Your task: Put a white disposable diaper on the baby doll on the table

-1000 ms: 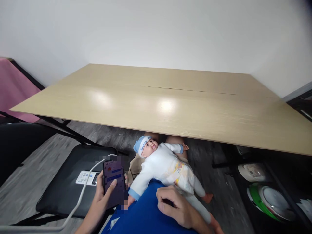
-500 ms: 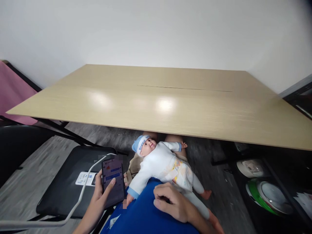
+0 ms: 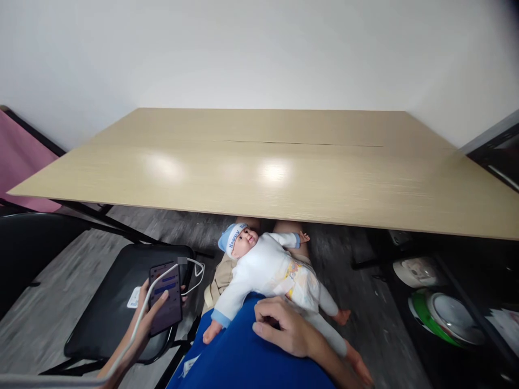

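My left hand [image 3: 151, 312] holds a smartphone [image 3: 165, 298] with its screen lit, thumb lying across the glass, over the black chair seat. On my lap a baby doll [image 3: 263, 265] lies on its back, its head toward the table edge. It wears a blue and white cap [image 3: 233, 239], a white top and a printed diaper [image 3: 302, 282]. Close beside the diaper, my right hand [image 3: 284, 327] rests against my blue shirt [image 3: 239, 348] with its fingers curled in. Nothing shows in the hollow between its thumb and fingers.
A wooden table [image 3: 259, 167] spans the view ahead, against a white wall. At left stands a black folding chair [image 3: 109, 308]; a white cable [image 3: 138, 324] crosses the lower left. Dark shelving at right holds a green-rimmed container [image 3: 430, 321] and papers [image 3: 506, 324].
My left hand has moved left and slightly down with the smartphone, away from the doll. My right hand and the doll stay almost where they were.
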The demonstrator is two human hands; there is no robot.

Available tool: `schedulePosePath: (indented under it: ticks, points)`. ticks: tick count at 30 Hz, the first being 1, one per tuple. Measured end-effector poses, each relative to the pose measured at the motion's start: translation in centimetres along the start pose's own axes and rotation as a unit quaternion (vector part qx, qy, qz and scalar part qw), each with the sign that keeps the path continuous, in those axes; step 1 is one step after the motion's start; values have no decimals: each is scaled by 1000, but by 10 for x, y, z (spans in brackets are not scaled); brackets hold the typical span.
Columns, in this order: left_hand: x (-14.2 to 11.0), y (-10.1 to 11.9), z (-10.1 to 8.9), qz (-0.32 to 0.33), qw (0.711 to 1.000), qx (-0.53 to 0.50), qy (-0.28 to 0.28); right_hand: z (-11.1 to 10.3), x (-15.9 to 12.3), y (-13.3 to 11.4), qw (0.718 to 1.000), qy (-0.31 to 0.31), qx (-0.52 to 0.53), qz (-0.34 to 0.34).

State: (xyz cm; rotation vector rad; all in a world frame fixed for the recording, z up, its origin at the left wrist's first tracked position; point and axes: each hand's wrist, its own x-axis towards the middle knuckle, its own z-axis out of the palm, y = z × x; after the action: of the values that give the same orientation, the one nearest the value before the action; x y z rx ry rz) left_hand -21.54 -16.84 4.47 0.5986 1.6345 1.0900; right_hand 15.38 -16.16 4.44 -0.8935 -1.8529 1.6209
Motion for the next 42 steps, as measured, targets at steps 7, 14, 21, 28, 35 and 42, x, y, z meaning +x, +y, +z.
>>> schedulePosePath:
  ticks: [7,14,21,28,35,42]
  points:
    - [9,8,-10,14,1000,9,3,-3,3,-2,999,-32,-14,-5]
    - [7,6,-3,27,1000,-8,0,-6,5,-6,998,-49,-8,-25]
    - [22,-2,-5,9,1000,-15,-5,-4,1,0,999,-43,-14,-11]
    - [15,7,7,19,1000,-16,-4,-3,-4,2,1000,-11,-24,-1]
    - [15,7,10,31,999,-13,-12,-1,-6,-10,999,-3,43,-12]
    - [15,11,15,30,999,-22,-18,-12,-31,-84,992,-104,44,-62]
